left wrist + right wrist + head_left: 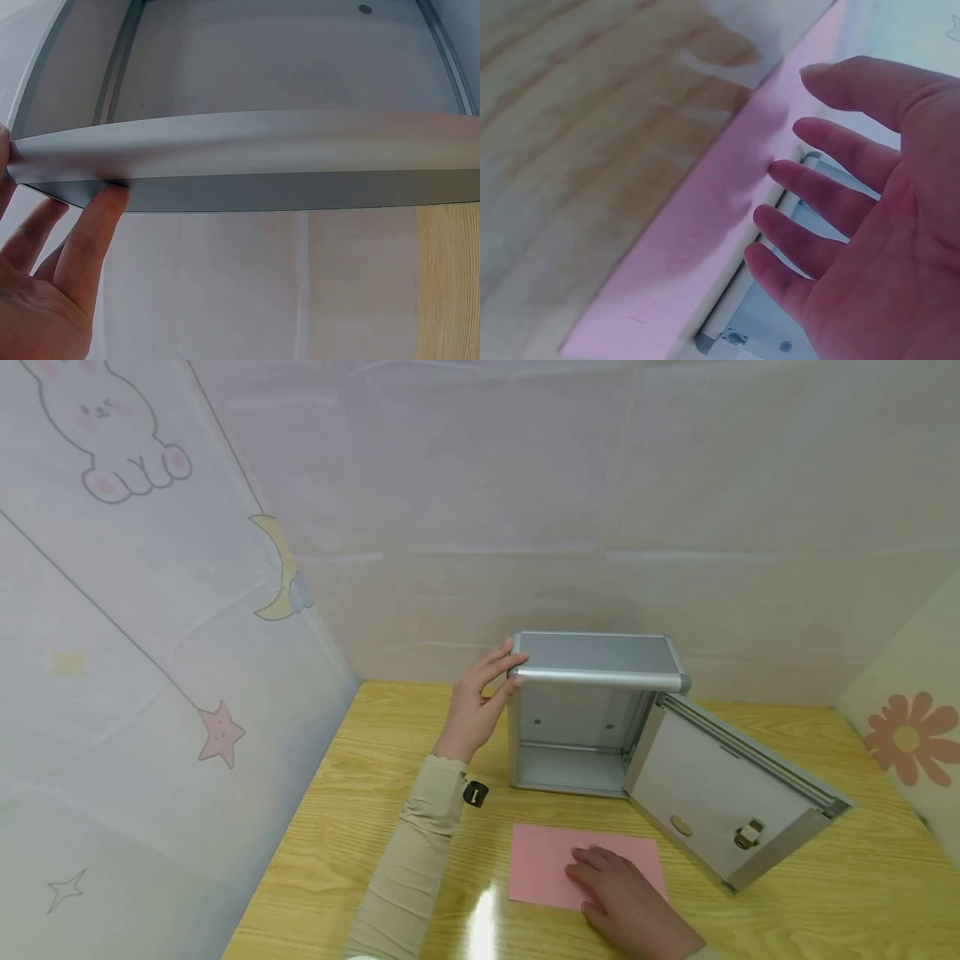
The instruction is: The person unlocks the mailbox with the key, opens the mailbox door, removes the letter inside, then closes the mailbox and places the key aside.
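Note:
A grey metal box (600,652) stands on the table with its front door (720,777) swung out to the right. My left hand (476,702) grips the box's upper left corner, thumb at the front edge and fingers on the top and side. In the left wrist view a fingertip touches the grey top panel (300,191). A sheet of pink paper (543,864) lies flat before the box. Over its right part is my right hand (626,897), its fingers loosely extended; the right wrist view shows them just above the paper (705,210), casting shadows.
A lock (748,834) and an oval brown piece (681,825) sit on the door's inner face, which juts over the right of the wood-grain table (337,827). Printed cloth hangs at the back (480,485) and both sides. A small black item (475,793) is by my left cuff.

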Demonstrator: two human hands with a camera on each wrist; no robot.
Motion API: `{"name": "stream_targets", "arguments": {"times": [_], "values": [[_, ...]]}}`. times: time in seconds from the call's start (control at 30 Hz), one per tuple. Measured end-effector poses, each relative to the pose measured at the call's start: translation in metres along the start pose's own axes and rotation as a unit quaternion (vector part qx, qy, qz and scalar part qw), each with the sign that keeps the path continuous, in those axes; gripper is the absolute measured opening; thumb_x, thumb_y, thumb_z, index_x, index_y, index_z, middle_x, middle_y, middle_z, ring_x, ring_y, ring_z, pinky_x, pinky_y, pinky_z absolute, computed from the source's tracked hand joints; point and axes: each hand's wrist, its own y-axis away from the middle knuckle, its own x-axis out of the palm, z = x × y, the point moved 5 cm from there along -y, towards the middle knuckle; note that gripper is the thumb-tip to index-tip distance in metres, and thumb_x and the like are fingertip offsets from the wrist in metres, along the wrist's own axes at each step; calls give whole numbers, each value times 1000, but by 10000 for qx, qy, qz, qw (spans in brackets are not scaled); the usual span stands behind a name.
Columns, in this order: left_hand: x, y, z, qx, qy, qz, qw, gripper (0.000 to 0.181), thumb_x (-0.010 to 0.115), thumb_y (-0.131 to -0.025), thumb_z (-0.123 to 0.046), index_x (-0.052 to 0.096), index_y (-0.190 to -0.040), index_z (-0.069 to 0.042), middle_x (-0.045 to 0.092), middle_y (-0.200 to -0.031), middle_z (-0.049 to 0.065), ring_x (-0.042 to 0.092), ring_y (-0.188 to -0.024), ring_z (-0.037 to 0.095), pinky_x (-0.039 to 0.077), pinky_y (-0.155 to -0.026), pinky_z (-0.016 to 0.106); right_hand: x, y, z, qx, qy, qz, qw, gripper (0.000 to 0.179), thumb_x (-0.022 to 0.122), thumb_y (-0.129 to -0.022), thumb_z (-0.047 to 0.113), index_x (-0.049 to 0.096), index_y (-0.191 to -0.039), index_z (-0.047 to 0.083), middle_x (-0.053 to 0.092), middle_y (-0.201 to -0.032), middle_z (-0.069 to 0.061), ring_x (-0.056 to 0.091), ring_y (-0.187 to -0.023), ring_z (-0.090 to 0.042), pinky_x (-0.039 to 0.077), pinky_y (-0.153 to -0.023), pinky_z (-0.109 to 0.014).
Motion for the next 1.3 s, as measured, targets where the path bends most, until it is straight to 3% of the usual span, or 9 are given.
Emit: {"name": "stream_targets", "arguments": {"times": [0.27,0.4,0.5,0.53,0.63,0.73,1.0,1.17,1.3], "values": [[0,0,3,96,23,-7,10000,34,60,-95,-20,63,-130,-18,43,-146,-1,38,-133,11,54,-77,28,-40,3,15,-785,363,-1072,9905,35,69,-85,11,65,-119,5,58,-126,-15,51,-118,-36,41,-95,-55],[0,-1,3,110,-10,-7,9999,35,61,-95,-19,63,-129,-17,44,-146,0,38,-134,12,55,-78,29,-73,9,21,-651,580,-1669,9821,42,75,-81,12,64,-120,7,57,-128,-14,50,-119,-35,39,-97,-54],[0,-1,3,170,-48,-14,9998,35,61,-95,-17,63,-129,-16,44,-146,1,38,-133,13,54,-80,30,-98,17,28,-728,693,-2209,9701,42,76,-80,13,64,-120,6,56,-128,-13,49,-119,-34,37,-98,-53],[0,0,3,187,-72,-18,9998,35,61,-95,-17,63,-129,-16,44,-146,1,38,-134,13,54,-81,29,-106,20,30,-823,709,-2389,9649,38,73,-85,19,64,-120,6,56,-128,-13,49,-119,-34,35,-98,-51],[0,0,3,214,-106,-18,9997,35,61,-95,-18,63,-130,-16,44,-146,1,38,-134,13,53,-83,29,-128,29,36,-1169,737,-2878,9477,38,53,-99,37,63,-119,6,56,-128,-12,48,-120,-35,27,-104,-43],[0,0,3,156,-102,-1,9998,35,61,-95,-21,62,-130,-18,43,-146,-1,37,-134,11,53,-81,26,-147,37,42,-1380,769,-3244,9326,57,26,-102,48,62,-121,8,55,-129,-11,46,-121,-35,17,-110,-35],[0,0,3,120,-107,25,9999,35,60,-96,-26,62,-131,-19,43,-147,-2,37,-134,11,52,-85,27,-188,58,49,-1383,1051,-3881,9051,51,33,-103,44,63,-121,7,55,-129,-15,45,-121,-37,18,-113,-42],[0,-1,2,182,-128,-30,9997,35,62,-95,-18,62,-130,-17,44,-146,-1,38,-133,12,52,-84,27,-202,68,40,-1401,970,-4328,8852,51,37,-102,44,66,-114,3,58,-123,-19,46,-121,-38,20,-112,-46],[-2,-1,-8,167,-118,-43,9998,34,62,-94,-11,62,-129,-9,45,-145,8,39,-133,19,52,-84,30,-209,74,33,-1277,972,-4533,8768,52,40,-101,45,67,-112,2,59,-121,-20,46,-122,-37,21,-112,-47]]}}
